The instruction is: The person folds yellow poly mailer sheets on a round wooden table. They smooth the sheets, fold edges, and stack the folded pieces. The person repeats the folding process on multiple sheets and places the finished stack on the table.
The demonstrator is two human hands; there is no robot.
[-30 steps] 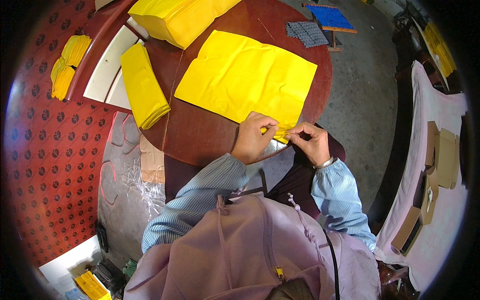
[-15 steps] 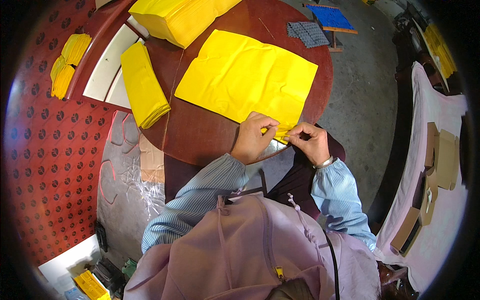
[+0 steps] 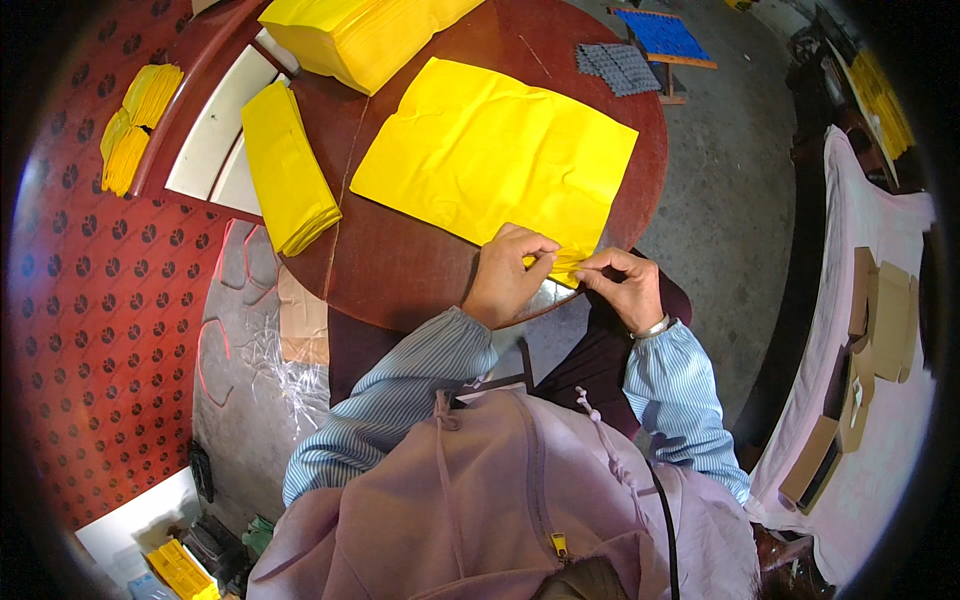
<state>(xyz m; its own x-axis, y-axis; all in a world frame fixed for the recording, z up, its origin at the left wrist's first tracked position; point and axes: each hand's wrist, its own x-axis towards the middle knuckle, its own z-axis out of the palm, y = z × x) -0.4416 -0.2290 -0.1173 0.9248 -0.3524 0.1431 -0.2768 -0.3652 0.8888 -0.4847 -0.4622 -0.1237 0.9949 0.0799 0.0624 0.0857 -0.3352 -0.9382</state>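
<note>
A large yellow sheet [image 3: 495, 150], creased and paper-like, lies on a round dark red table [image 3: 400, 270]. Its near right corner is gathered into small folds at the table's front edge. My left hand [image 3: 508, 272] pinches that folded edge between thumb and fingers. Just to its right, my right hand [image 3: 628, 288] has its thumb and forefinger closed on the corner of the same sheet. The fingertips partly hide the folds. Both forearms wear blue-and-white striped sleeves.
A narrow stack of folded yellow sheets [image 3: 288, 165] lies left of the sheet, and a bigger yellow stack [image 3: 365, 40] stands behind. A grey textured cloth [image 3: 617, 69] rests at the far right edge. Beyond are a blue-topped stool [image 3: 665, 37] and, at right, open cardboard boxes [image 3: 885, 320].
Almost nothing differs. My right hand has shifted very slightly to the right and down at the corner, while my left hand keeps its place.
</note>
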